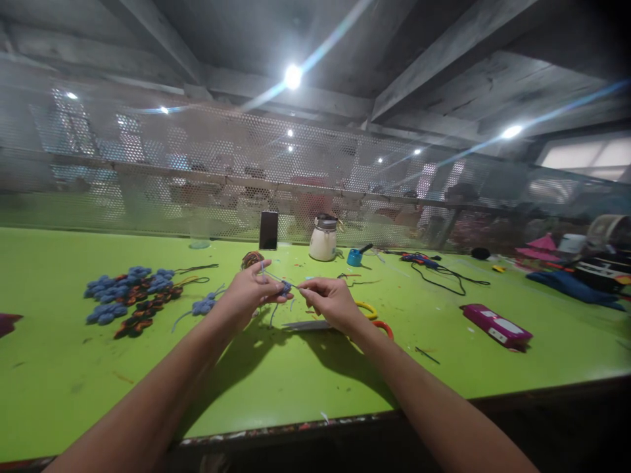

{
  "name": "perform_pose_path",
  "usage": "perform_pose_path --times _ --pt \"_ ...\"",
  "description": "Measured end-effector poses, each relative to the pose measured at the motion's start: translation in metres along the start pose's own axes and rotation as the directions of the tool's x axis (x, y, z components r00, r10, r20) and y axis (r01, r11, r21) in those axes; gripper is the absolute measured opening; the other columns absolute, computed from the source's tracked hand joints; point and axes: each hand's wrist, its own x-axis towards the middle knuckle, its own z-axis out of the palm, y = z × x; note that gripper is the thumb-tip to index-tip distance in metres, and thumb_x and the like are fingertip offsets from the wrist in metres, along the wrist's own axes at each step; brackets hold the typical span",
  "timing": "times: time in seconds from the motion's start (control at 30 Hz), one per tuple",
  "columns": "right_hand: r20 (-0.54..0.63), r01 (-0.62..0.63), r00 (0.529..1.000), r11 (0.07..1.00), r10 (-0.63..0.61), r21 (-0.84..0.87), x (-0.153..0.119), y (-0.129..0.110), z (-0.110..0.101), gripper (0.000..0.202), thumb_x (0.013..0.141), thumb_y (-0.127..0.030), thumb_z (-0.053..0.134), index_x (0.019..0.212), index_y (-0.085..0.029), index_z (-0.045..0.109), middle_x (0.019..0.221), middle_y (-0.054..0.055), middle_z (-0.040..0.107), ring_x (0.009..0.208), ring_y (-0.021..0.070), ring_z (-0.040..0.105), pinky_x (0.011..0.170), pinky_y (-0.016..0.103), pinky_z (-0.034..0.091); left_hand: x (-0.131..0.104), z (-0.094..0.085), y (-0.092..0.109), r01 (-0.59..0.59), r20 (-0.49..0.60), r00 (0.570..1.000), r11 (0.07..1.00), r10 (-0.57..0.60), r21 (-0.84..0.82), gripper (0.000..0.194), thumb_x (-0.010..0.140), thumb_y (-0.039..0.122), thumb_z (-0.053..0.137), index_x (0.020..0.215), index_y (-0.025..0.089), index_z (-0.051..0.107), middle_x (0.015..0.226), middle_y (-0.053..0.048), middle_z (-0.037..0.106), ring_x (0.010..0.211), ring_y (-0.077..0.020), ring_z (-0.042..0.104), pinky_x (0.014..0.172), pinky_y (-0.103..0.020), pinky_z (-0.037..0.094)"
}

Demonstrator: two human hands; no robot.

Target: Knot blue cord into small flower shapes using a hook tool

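Note:
My left hand [254,292] is closed on a small blue crochet piece [284,287], with blue yarn [263,268] running over its raised index finger. Close beside it, my right hand [328,299] pinches a thin crochet hook [296,286] whose tip meets the piece; most of the hook is hidden by the fingers. Scissors [308,325] lie under my right hand, their yellow and orange handles showing past the wrist. To the left of my left hand lies a blue crochet flower [204,304] with loose yarn ends. Behind that hand sits a dark multicoloured yarn ball [251,259].
Blue crochet flowers [106,313] and dark orange ones [135,320] are piled at the left. Along the back stand a phone [269,230], a white jug [323,242] and a blue pot [354,257]. A corded tool [421,260] and a purple box [495,326] lie right.

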Motion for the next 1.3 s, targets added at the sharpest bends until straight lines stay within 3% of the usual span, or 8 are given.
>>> perform_pose_path --times 0.53,0.83,1.13,1.3 --pt "0.055 0.201 0.980 0.957 -0.193 -0.209 0.000 -0.005 -0.011 0.019 0.077 -0.023 0.060 0.082 -0.010 0.073 0.060 0.004 0.065 0.051 0.0106 0.050 0.049 0.022 0.039 0.002 -0.004 0.000 -0.003 0.049 0.999 1.000 0.002 0.029 0.085 0.066 -0.004 0.067 0.137 -0.004 0.021 0.057 -0.004 0.067 0.062 -0.0224 0.070 0.062 -0.027 0.055" --pt "0.137 0.379 0.925 0.878 -0.354 -0.294 -0.002 -0.008 -0.017 0.016 0.079 -0.017 0.058 0.084 -0.015 0.072 0.078 0.008 0.072 0.068 0.0157 0.064 0.065 0.025 0.046 -0.002 -0.003 0.005 0.058 0.026 0.998 0.996 -0.060 0.060 0.077 0.065 -0.007 0.061 0.134 -0.005 0.027 0.055 -0.003 0.064 0.058 -0.0209 0.068 0.055 -0.025 0.053" --pt "0.211 0.350 0.934 0.855 -0.288 -0.382 -0.004 -0.014 -0.019 0.018 0.076 -0.010 0.058 0.084 -0.018 0.072 0.078 0.006 0.070 0.068 0.0166 0.059 0.065 0.027 0.041 0.001 -0.008 -0.001 0.025 0.069 0.997 0.987 -0.036 0.158 0.086 0.064 0.001 0.070 0.138 0.000 0.026 0.059 -0.006 0.066 0.063 -0.0244 0.069 0.057 -0.030 0.052" --pt "0.231 0.369 0.927 0.834 -0.297 -0.409 -0.004 -0.016 -0.021 0.017 0.076 -0.009 0.058 0.080 -0.018 0.072 0.076 0.006 0.069 0.066 0.0155 0.058 0.063 0.025 0.039 0.000 -0.009 -0.002 0.009 0.092 0.995 0.978 -0.029 0.208 0.085 0.065 0.004 0.071 0.137 -0.001 0.026 0.062 -0.004 0.066 0.063 -0.0211 0.068 0.061 -0.030 0.051"
